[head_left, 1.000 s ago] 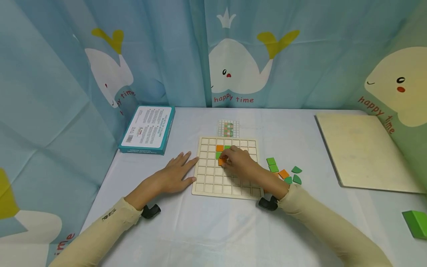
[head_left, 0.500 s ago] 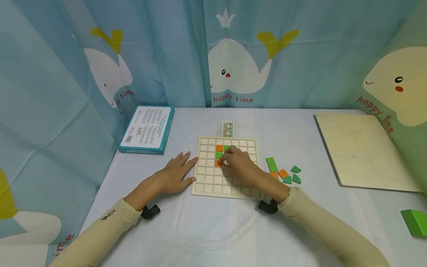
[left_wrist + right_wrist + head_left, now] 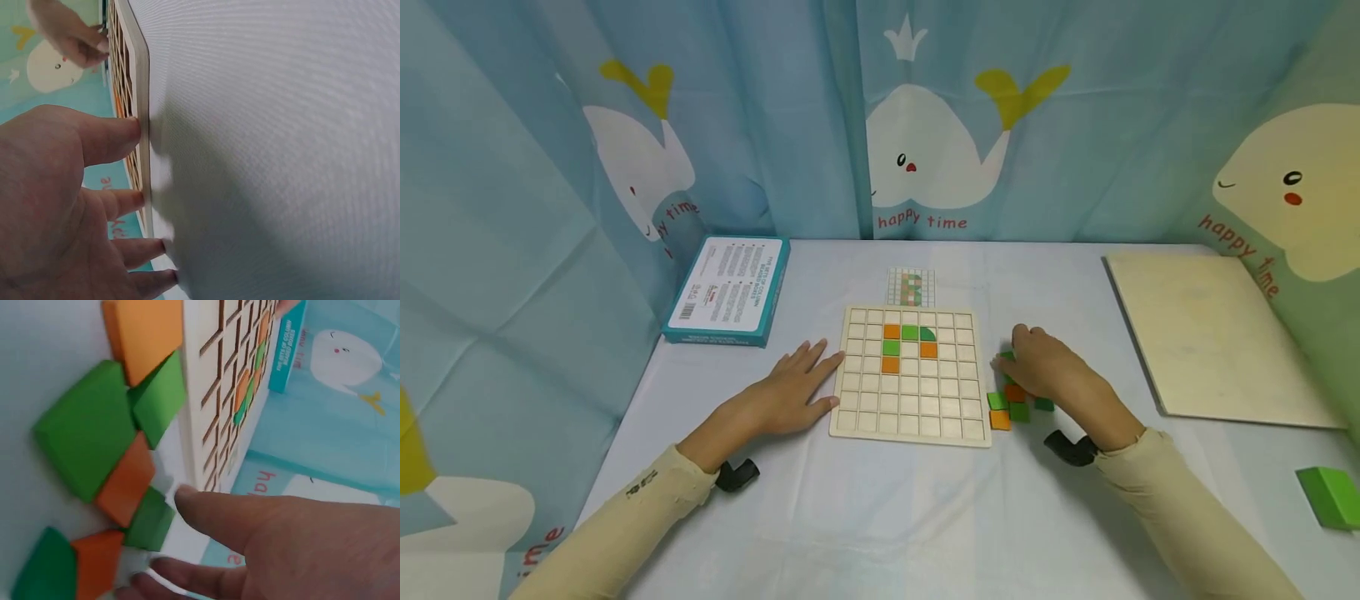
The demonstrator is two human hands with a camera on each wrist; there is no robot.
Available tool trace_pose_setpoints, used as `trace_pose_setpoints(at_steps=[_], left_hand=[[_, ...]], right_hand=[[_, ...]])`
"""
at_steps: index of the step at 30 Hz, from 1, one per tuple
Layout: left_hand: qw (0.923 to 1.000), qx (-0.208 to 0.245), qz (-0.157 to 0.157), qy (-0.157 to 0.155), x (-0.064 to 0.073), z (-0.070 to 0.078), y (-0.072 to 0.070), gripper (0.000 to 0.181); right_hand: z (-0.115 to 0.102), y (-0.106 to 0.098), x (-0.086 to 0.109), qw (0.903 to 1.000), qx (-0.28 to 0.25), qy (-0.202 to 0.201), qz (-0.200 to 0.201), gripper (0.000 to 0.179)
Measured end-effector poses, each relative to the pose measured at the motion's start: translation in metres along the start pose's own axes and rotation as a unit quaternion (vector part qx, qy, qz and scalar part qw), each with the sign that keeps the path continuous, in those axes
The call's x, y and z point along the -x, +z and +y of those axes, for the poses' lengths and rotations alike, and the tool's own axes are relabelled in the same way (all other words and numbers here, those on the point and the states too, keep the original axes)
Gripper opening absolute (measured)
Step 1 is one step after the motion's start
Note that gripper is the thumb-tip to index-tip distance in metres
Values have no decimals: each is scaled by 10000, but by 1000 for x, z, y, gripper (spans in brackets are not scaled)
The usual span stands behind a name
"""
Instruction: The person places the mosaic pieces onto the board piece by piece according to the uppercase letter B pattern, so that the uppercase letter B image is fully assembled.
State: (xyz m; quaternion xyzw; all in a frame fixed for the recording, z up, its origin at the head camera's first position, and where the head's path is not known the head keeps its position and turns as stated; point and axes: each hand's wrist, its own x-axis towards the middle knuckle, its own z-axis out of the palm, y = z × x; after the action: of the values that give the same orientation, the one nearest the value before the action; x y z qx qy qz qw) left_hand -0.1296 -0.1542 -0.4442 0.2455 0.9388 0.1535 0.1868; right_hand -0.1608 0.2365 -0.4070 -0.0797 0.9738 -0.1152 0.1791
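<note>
A wooden grid board (image 3: 880,423) lies in the middle of the table, with several orange and green square tiles and a dark green quarter-circle tile (image 3: 928,334) in its cells. My left hand (image 3: 793,390) lies spread on the table, thumb and fingertips touching the board's left edge. To the board's right, my right hand (image 3: 1051,367) is low over a cluster of loose tiles and partly hides them. In the right wrist view, its thumb and fingertips stand apart close to a green square tile (image 3: 151,520). An orange tile (image 3: 1000,420) lies at the cluster's near end.
Behind the board lies a small printed pattern card (image 3: 911,287). A teal-edged box (image 3: 726,290) sits at the back left. A large plain wooden panel (image 3: 1217,333) lies on the right, with a green block (image 3: 1330,497) nearer the front right.
My right hand has left the orange tile in its cell and moved right, off the board, to the loose tiles. Tiles it covered on the board now show. My left hand stays put.
</note>
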Motion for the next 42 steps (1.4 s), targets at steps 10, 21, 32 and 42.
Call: trace_pose_setpoints(at_steps=[10,21,32,42], left_hand=[[10000,73,-16,27,0,0,-1,73],[10000,46,-29,38,-2,-1,2,73],[10000,27,-11,7,-2,-1,2,73],[10000,22,-41,-13,-2,-2,2,73]], right_hand=[[14,9,-10,9949,-736,-541,416,31],[19,15,-19,9866,-1196,-930,603,30],[-32,20,-14,9668,-1429,-1983,746,28],[-78,47,-23,9583,-807,-2600,873,13]])
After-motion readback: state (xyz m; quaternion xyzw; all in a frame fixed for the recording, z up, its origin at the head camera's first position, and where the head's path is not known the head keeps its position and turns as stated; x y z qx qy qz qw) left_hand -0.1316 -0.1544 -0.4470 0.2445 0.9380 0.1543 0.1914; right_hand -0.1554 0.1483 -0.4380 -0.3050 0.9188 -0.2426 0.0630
